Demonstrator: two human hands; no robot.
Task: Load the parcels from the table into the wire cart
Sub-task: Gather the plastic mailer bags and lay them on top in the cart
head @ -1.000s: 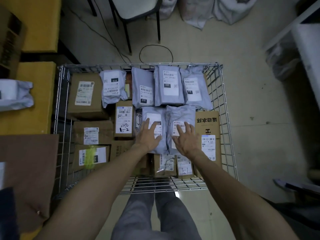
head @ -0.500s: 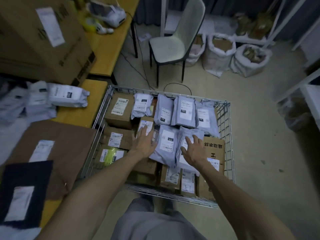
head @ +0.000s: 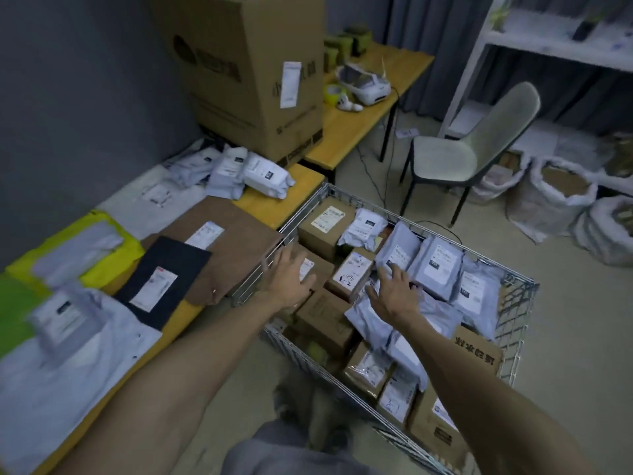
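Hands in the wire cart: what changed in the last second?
The left hand lifted off the grey plastic mailers and swung left, toward the silver wire cart's rim beside the yellow table. The right hand stays spread over the mailers. Neither holds anything; nothing in the cart visibly shifted.

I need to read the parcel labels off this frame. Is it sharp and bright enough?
Head view: dim, bluish light, no glare; motion blur smears the labels on the table parcels at lower left; labels in the wire cart are soft too, with only the handwriting on one small box partly legible; the wide-angle lens bows the shelf uprights.
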